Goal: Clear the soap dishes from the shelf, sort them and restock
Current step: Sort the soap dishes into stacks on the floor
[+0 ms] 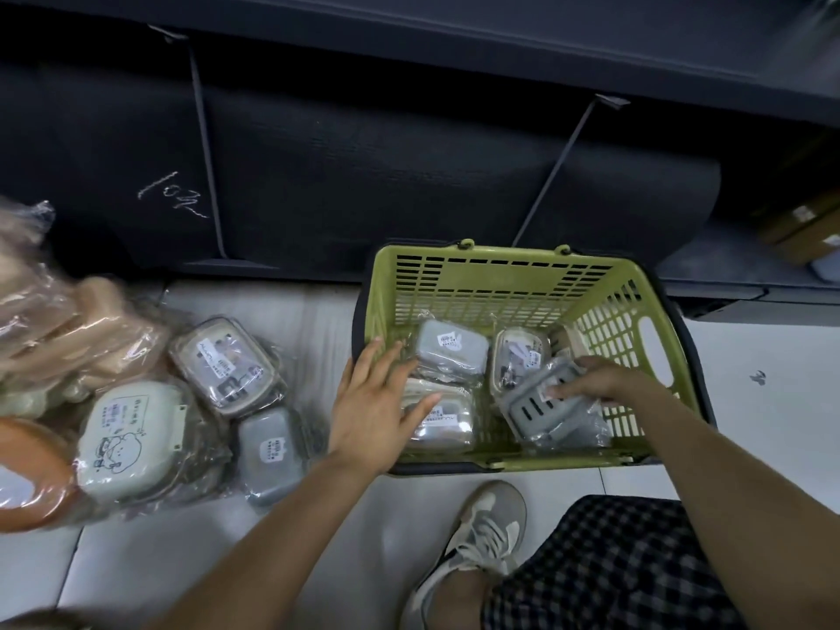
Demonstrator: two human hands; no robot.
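Reaching into the green basket on the floor, the left hand lies flat with straight fingers across a wrapped soap dish. The right hand pinches a grey slatted dish by its edge. More wrapped dishes lie piled on the tiles left of the basket.

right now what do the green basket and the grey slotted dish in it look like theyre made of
Green basket: looks like moulded plastic, matt, with a slotted lattice wall and a cut-out handle.
Grey slotted dish: likely matt plastic with moulded slots, inside a clear, glossy, crinkled film wrapper; the right hand grips it.
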